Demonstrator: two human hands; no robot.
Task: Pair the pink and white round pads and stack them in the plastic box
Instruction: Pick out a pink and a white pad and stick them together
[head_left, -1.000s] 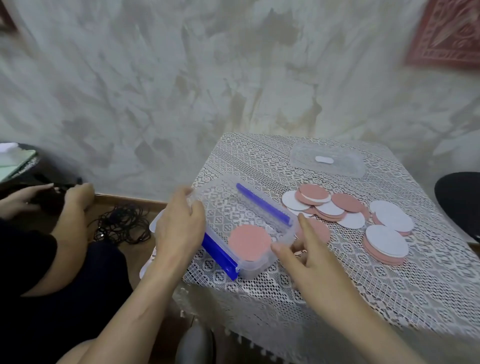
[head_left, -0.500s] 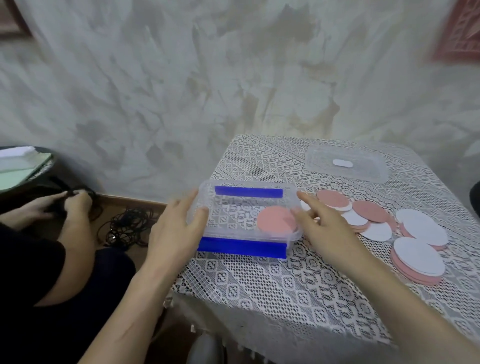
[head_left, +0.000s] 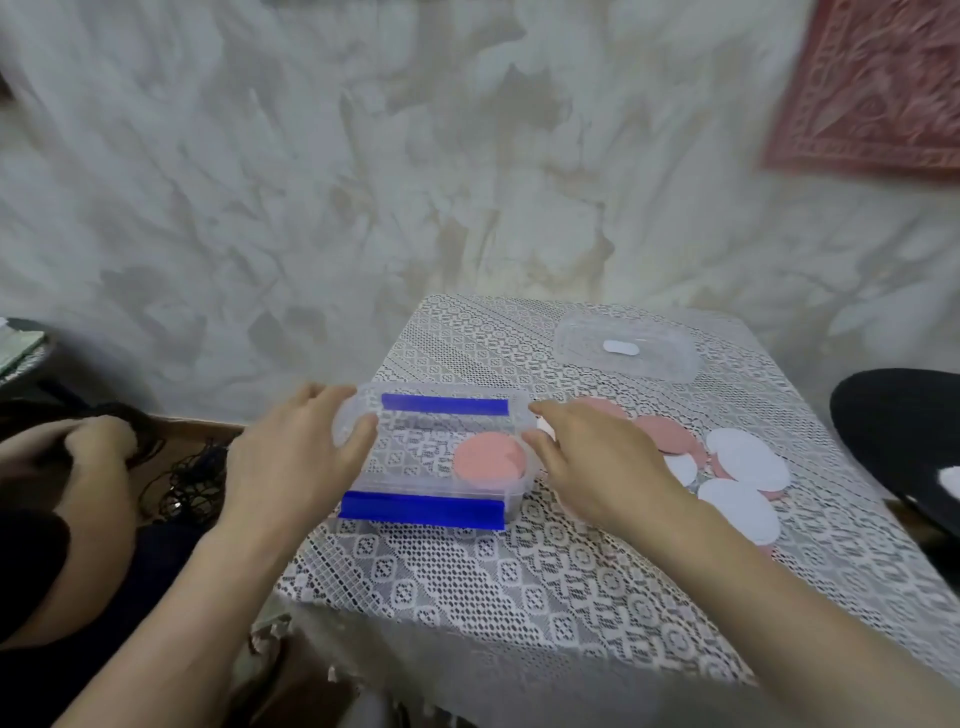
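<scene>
Plastic box stands on the lace-covered table, close to the table's left edge and about midway between near and far. It is clear, open at the top, with 2 blue strips along its long near and far sides. Right of it, on the cloth, the loose pads lie spread and overlapping, pink and white mixed, partly hidden behind the right wrist. The clear lid lies apart at the far side of the table. The left hand grasps the box's left end, thumb on the near side and fingers wrapped over the far corner. The right hand grasps the right end, its forefinger on the far corner and its thumb against the rim. Inside, at the right end, lies 1 pink pad, flat on the bottom; what lies under it cannot be told.
</scene>
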